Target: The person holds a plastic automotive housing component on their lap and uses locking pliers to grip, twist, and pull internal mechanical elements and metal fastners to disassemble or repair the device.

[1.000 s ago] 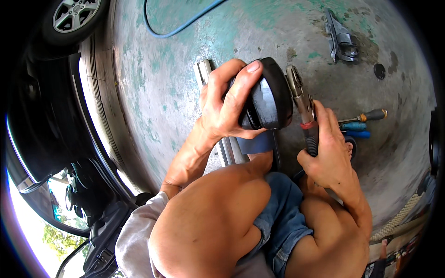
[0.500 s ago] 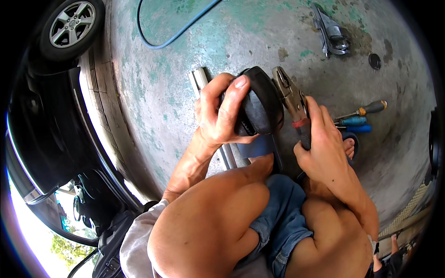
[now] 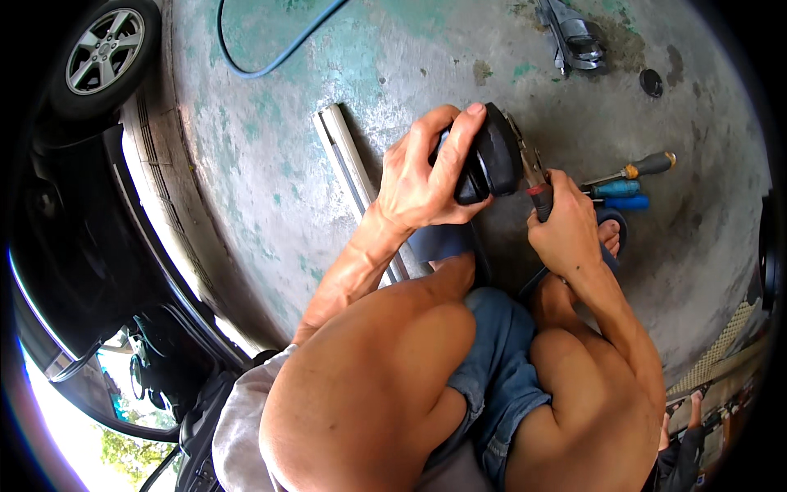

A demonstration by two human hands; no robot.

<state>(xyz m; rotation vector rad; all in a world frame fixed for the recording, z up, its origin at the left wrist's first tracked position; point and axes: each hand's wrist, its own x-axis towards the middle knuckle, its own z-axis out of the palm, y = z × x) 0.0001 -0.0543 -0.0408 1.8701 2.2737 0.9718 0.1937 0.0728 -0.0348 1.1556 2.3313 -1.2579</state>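
Note:
My left hand (image 3: 426,172) is wrapped around a thick black rounded part (image 3: 498,148) with a slot across it, tilted up above the floor. My right hand (image 3: 566,230) grips locking-type or slip-joint pliers (image 3: 534,179) with a red-and-black handle, its fingers curled round the handle. The pliers' metal head is at the right side of the black part, partly hidden behind it; I cannot tell whether the jaws grip it. Beneath and left of my left hand lies a long silver rail (image 3: 344,152). Just right of the pliers, screwdrivers (image 3: 648,164) with orange-grey and blue handles lie on the floor.
A dark car (image 3: 90,238) with an open door and a wheel (image 3: 102,51) fills the left. A blue hose (image 3: 270,61), grey metal assembly (image 3: 574,41) and black cap (image 3: 651,82) lie on the stained concrete (image 3: 246,164). Another person's limbs (image 3: 689,435) show at lower right.
Both hands have shifted upward with the black part and pliers, the left also rightward. The pliers' head has moved partly behind the part. The floor and car have shifted in view.

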